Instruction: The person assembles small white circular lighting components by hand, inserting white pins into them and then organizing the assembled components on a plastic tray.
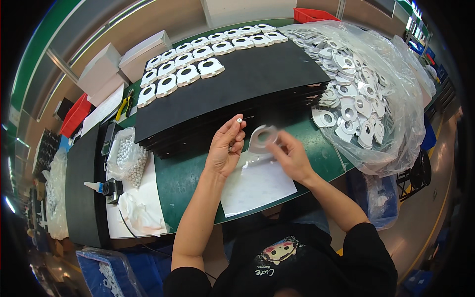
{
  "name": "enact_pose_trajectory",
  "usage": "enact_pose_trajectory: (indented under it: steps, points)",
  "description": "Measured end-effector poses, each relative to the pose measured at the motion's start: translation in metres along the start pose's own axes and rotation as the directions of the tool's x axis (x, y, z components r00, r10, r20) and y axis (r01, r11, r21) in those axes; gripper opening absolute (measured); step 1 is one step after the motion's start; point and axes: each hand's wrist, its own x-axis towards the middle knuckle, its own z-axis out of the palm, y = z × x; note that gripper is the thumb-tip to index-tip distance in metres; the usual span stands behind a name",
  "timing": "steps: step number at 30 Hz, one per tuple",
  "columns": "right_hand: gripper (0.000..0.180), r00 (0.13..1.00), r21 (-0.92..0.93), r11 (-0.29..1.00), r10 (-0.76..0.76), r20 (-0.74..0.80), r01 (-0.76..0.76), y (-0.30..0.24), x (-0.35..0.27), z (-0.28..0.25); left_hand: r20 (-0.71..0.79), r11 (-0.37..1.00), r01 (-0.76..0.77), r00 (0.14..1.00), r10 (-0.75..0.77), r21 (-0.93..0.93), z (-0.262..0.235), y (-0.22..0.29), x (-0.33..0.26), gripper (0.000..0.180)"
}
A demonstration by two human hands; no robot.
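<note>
Raised above the bench, my left hand (226, 146) pinches a small white bead (239, 120) between thumb and fingertip, its other fingers curled in. Just to the right, my right hand (293, 157) grips a flat white ring-shaped part (262, 138) with a large round hole; both are smeared by motion. The part and the bead are apart. Under the hands lies a white sheet (257, 185) on the green bench top (190, 185). Beyond them, a stack of black boards (237, 84) carries several rows of similar white parts (187, 74).
At the right sits a large clear bag (396, 119) heaped with white parts. To the left are a bag of white beads (127, 156), a small dropper bottle (94, 186) beside a black device (114, 192), crumpled tissue (141, 213) and yellow-handled pliers (122, 109). Blue bins (378, 198) stand below the bench.
</note>
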Motion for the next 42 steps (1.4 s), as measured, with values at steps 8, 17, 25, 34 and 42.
enact_pose_trajectory:
  steps: [8,17,25,34,42]
  points:
    - [0.018,0.976,0.413,0.9,-0.052,-0.212,0.138,-0.027,0.039,0.003,0.092,0.997,0.046,0.994,-0.051,0.055,0.004,-0.001,-0.001,0.023]
    - [0.021,0.981,0.364,0.922,-0.067,-0.18,0.13,-0.036,0.05,0.01,0.077,0.994,0.027,0.996,-0.036,0.11,0.011,0.0,-0.004,0.021]
    - [0.019,0.993,0.397,0.915,-0.027,-0.113,0.07,-0.044,0.044,0.014,0.157,0.986,0.064,0.984,-0.089,0.155,0.008,0.001,-0.007,0.018]
    - [0.032,0.833,-0.365,0.818,-0.527,-0.166,0.445,-0.111,0.112,0.001,-0.02,0.987,0.126,0.991,-0.129,-0.098,0.024,0.017,-0.014,0.04]
    - [0.035,0.979,-0.508,0.855,-0.175,-0.1,0.101,-0.086,0.238,-0.017,-0.019,0.964,0.188,0.981,-0.195,-0.19,0.029,0.03,-0.02,0.031]
